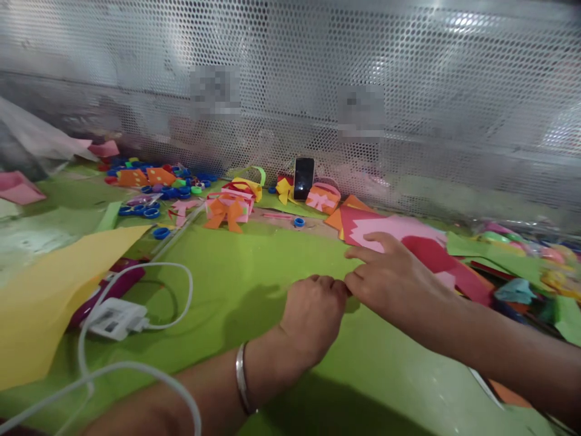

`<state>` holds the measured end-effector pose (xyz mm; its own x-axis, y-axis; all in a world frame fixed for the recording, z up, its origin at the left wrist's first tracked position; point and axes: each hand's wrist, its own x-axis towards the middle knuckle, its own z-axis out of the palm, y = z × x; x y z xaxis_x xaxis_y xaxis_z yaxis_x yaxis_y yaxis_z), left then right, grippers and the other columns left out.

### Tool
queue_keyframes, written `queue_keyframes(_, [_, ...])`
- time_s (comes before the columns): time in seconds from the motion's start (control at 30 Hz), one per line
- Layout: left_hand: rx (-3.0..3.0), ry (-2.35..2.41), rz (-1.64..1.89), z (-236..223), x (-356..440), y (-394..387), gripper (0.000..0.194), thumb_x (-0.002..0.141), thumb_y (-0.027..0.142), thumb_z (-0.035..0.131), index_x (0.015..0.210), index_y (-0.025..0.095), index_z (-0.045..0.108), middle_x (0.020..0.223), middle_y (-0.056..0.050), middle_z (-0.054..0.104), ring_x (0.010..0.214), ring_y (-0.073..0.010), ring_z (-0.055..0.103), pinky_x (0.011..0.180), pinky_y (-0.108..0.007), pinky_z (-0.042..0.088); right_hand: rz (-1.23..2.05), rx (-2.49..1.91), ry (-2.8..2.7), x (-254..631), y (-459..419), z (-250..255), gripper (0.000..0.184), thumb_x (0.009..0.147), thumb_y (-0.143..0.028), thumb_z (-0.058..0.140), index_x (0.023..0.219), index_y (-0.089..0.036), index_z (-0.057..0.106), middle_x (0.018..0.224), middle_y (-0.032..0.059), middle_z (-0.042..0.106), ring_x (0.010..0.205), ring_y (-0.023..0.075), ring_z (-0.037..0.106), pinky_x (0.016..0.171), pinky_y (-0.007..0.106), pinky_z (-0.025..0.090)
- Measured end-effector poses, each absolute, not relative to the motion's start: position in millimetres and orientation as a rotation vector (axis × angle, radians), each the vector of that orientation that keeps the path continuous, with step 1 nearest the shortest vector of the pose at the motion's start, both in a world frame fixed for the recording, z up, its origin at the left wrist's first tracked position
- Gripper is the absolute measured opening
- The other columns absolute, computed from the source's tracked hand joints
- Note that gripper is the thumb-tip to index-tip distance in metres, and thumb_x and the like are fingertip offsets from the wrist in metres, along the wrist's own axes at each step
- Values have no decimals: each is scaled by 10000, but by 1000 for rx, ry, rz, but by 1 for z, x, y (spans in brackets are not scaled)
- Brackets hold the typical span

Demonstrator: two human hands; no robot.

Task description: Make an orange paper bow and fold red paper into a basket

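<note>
My left hand (313, 315), with a silver bangle (242, 378) on its wrist, is curled into a closed fist over the green tabletop (254, 272). Against its knuckles, my right hand (393, 275) pinches with its lower fingers while its upper fingers point outward. The hands meet at their fingertips. Whatever they hold there, if anything, is hidden by the fingers. Just beyond my right hand lie pink paper (385, 227) and red paper (472, 281) sheets.
Paper baskets with bows (229, 209) and a phone (304, 178) stand along the perforated metal screen (290, 72). Blue scissors (138, 210) lie at the back left. Left of me are yellow paper (72, 284), a white charger (118, 318) and its looping cable (190, 290).
</note>
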<state>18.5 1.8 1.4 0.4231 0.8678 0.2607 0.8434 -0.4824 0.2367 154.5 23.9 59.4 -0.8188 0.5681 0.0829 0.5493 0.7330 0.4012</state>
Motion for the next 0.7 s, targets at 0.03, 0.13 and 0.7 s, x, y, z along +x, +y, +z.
queue_keyframes(0.03, [2577,1573,533,1,18,2,265,769,-32,467,766,138,670,640,-50,665,565,-180,604,492,-272,440,638,899,2875,154,27,61,269,629,19,663,528,-210,565,530,-2,640,752,242,616,798,441,386])
queue_keyframes(0.13, [2527,1613,530,0,17,4,298,752,-38,427,765,129,673,629,-58,664,544,-186,598,475,-278,417,640,821,2833,154,34,62,212,653,11,673,646,-195,620,600,18,679,774,254,630,847,489,383])
queue_keyframes(0.7, [1945,1390,1026,-13,14,14,172,717,55,555,582,153,596,642,-33,573,638,-166,517,639,-309,440,738,677,2936,147,30,52,253,736,-30,564,883,-187,697,821,83,745,951,307,665,1070,577,283])
